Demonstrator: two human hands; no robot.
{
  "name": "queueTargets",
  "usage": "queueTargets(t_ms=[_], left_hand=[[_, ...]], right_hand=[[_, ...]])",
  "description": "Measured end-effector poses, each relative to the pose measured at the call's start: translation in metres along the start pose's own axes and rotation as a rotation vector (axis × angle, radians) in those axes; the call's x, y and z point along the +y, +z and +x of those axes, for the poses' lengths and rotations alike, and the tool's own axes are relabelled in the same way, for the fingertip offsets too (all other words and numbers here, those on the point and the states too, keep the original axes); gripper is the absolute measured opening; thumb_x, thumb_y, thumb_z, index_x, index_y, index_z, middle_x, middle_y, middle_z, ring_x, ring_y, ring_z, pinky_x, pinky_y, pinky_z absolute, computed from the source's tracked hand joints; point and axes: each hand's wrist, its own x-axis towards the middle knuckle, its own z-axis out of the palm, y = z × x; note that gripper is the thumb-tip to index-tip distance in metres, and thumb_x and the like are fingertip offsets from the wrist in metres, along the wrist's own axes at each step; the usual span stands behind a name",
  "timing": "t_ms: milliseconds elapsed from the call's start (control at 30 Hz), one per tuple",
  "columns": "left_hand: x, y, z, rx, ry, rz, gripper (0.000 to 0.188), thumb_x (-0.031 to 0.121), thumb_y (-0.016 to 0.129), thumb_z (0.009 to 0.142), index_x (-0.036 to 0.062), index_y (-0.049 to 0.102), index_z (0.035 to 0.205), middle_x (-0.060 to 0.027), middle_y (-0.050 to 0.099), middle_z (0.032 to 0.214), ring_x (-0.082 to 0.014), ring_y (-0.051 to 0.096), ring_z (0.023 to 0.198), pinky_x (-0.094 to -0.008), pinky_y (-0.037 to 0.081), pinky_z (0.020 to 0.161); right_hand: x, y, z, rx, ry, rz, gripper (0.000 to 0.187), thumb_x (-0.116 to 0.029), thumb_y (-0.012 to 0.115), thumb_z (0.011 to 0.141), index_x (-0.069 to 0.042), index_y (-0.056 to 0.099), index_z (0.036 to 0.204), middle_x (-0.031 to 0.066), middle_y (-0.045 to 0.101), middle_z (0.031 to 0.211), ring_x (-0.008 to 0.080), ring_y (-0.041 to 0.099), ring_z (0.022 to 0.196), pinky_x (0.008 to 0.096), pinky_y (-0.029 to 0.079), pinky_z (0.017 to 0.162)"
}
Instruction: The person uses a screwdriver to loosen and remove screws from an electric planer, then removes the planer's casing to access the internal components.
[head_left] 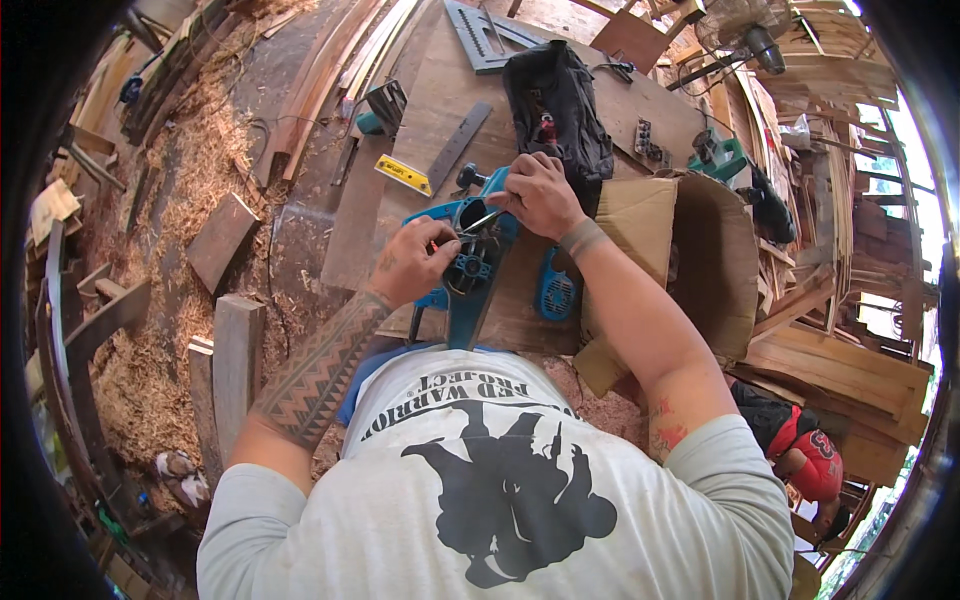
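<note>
A blue power tool [470, 305], its inner parts exposed, lies on the wooden bench close in front of me; it looks like an electric planer. Over its left side my left hand [412, 262] is closed in a pinch, with a small red-orange bit showing at the fingertips. From the right, my right hand [540, 195] grips a thin metal rod [482, 222] that points into the tool. The rod's exact kind is hidden by the fingers. A loose blue vented cover [556, 290] lies to the right of the tool, below my right forearm.
Beyond the tool lie a square with a yellow handle [403, 174], a black bag [556, 110] and a blue-grey metal frame [480, 40]. An open cardboard box [630, 225] stands right. Timber and shavings [150, 390] cover the left floor. A person in red [812, 465] bends at far right.
</note>
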Motion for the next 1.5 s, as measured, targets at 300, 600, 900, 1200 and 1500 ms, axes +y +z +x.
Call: queueTargets(t_ms=[300, 600, 900, 1200, 1500], left_hand=[[-0.011, -0.012, -0.007, 0.008, 0.044, 0.066, 0.019, 0.021, 0.073, 0.097, 0.0034, 0.075, 0.103, -0.0121, 0.071, 0.101, -0.0271, 0.066, 0.095, -0.0393, 0.052, 0.086], [0.009, -0.002, -0.005, -0.089, 0.091, 0.221, 0.034, 0.034, 0.08, 0.091, 0.0074, 0.073, 0.11, -0.0107, 0.063, 0.099, -0.0279, 0.063, 0.097, -0.0411, 0.052, 0.087], [0.006, 0.007, -0.013, 0.02, 0.081, 0.255, 0.034, 0.035, 0.082, 0.089, 0.0058, 0.072, 0.103, -0.011, 0.062, 0.103, -0.0305, 0.062, 0.099, -0.0429, 0.051, 0.089], [0.004, 0.01, -0.013, 0.048, 0.126, 0.254, 0.033, 0.034, 0.082, 0.089, 0.0058, 0.071, 0.101, -0.011, 0.062, 0.102, -0.0312, 0.062, 0.1, -0.0437, 0.051, 0.089], [-0.015, 0.006, -0.017, 0.076, 0.114, 0.128, 0.017, 0.02, 0.078, 0.094, 0.0061, 0.073, 0.104, -0.0078, 0.068, 0.1, -0.0257, 0.064, 0.101, -0.0366, 0.051, 0.089]], right_hand=[[-0.028, -0.075, 0.009, -0.309, 0.402, 0.372, 0.044, -0.046, 0.065, 0.102, -0.005, 0.073, 0.088, 0.0213, 0.071, 0.087, 0.0424, 0.069, 0.087, 0.0531, 0.054, 0.077], [-0.033, -0.077, 0.004, -0.417, 0.007, 0.004, 0.03, -0.036, 0.071, 0.095, -0.009, 0.074, 0.084, 0.016, 0.071, 0.085, 0.0398, 0.07, 0.087, 0.0519, 0.055, 0.077], [-0.04, -0.08, 0.039, -0.631, -0.045, -0.078, 0.034, -0.046, 0.074, 0.087, -0.013, 0.078, 0.08, 0.0157, 0.073, 0.082, 0.0383, 0.072, 0.085, 0.0507, 0.058, 0.074], [-0.034, -0.079, 0.051, -0.617, -0.12, -0.12, 0.036, -0.048, 0.074, 0.086, -0.013, 0.078, 0.08, 0.0159, 0.072, 0.081, 0.0393, 0.071, 0.082, 0.052, 0.056, 0.072], [-0.038, -0.078, 0.064, -0.658, -0.133, -0.191, 0.034, -0.049, 0.078, 0.08, -0.015, 0.081, 0.087, 0.0135, 0.076, 0.088, 0.0384, 0.074, 0.09, 0.0521, 0.058, 0.076]])
